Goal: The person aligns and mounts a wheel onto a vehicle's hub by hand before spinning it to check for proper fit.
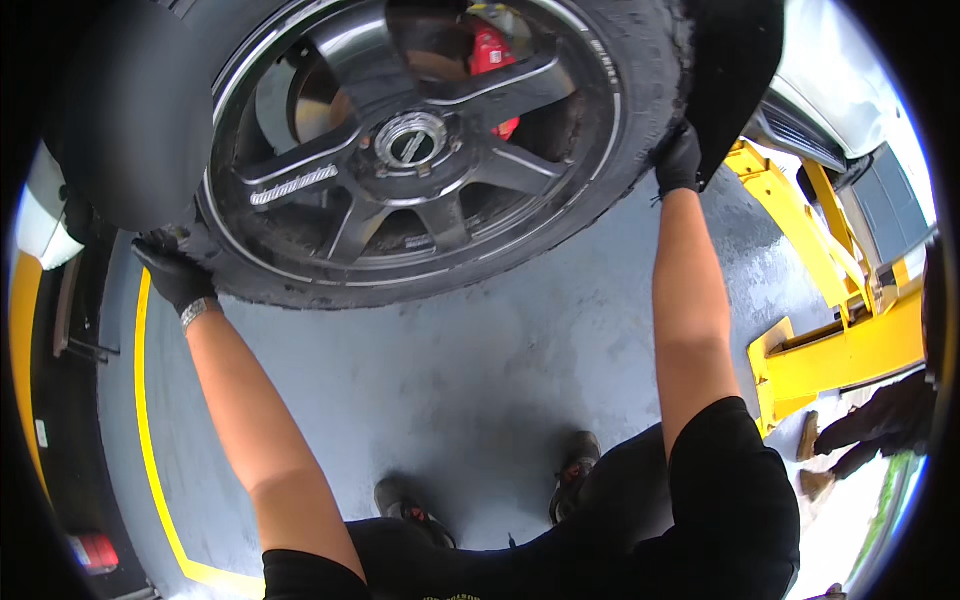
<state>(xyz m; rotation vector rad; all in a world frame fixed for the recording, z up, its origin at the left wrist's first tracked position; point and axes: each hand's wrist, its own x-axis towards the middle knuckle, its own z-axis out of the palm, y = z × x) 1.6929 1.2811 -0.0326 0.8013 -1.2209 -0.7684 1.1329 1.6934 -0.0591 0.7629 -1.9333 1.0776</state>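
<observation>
A car wheel (450,215) with black spokes and a black tyre (335,292) fills the upper middle, its face toward me. Through the spokes show a red brake caliper (488,52) and part of a brake disc (275,105). Gloved in black, my left hand (178,272) grips the tyre's lower left edge, its fingers partly hidden. On the right side, my right hand (679,160), also in a black glove, is closed around the tyre's edge. Both arms reach up and forward.
Yellow lift parts (850,340) stand at right, close to a person's legs and boots (865,425). A dark, blurred rounded shape (140,120) covers the upper left. Grey floor (480,370) lies below, with a yellow line (145,400) at left. My shoes (575,470) are beneath me.
</observation>
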